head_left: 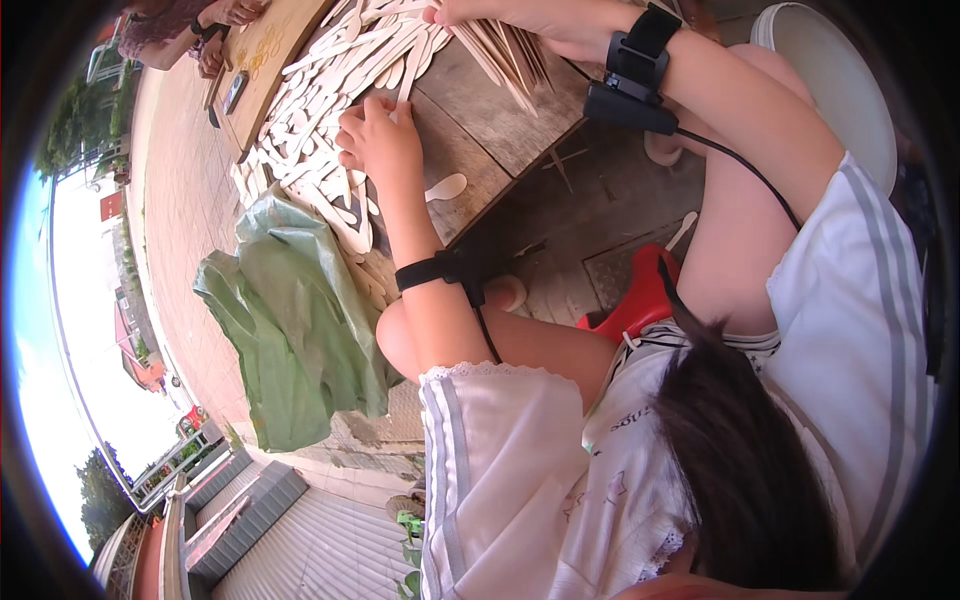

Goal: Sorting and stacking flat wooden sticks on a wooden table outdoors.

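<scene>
A large loose pile of pale wooden spoons (315,115) covers the left side of the wooden table (465,125). My left hand (385,145) is over the near edge of this pile, fingers curled, with one spoon's narrow end at its thumb and forefinger. At the top of the view, my right hand (565,25) grips a bundle of wooden spoons (505,60), their thin handles fanning down toward the table's edge. Part of that hand is cut off by the frame. A single spoon (446,187) lies apart, beside my left wrist.
A green plastic sack (300,320) hangs below the pile at the left. Another person's hands (225,30) rest at a board (265,65) bearing yellow bands and a phone. A white tub (840,85) stands at right; a red stool (640,295) is beneath me. One spoon (682,231) lies below the table.
</scene>
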`<state>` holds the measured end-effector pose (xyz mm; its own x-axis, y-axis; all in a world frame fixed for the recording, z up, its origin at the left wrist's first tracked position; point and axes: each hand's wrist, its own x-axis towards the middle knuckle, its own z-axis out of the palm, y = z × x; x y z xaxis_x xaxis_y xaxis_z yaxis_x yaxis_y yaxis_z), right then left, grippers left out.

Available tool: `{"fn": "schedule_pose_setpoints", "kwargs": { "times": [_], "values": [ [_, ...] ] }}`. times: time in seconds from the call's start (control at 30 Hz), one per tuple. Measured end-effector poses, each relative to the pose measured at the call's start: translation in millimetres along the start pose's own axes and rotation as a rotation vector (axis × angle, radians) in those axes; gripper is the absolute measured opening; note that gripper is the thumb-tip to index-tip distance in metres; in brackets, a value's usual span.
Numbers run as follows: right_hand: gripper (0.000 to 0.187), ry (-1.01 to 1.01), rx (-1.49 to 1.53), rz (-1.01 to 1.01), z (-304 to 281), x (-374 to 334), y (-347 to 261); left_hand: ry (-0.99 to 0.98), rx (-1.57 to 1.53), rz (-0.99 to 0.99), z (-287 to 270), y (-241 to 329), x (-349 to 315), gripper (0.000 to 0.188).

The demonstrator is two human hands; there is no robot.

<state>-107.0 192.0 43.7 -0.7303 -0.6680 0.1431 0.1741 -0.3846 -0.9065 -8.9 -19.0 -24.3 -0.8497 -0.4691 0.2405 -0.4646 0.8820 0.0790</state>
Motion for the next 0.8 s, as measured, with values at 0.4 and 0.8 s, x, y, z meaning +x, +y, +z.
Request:
{"fn": "schedule_pose_setpoints", "kwargs": {
  "times": [0.4, 0.8],
  "values": [
    [0.056, -0.382, -0.274, -0.361, 18, 33, 31, -0.119, -1.066, 0.037, -80, 2, -24, 0.02],
    [0.039, -0.494, -0.208, 0.17, 54, 18, 33, -0.052, -1.714, -0.155, -64, -9, -36, 0.009]
  ]
}}
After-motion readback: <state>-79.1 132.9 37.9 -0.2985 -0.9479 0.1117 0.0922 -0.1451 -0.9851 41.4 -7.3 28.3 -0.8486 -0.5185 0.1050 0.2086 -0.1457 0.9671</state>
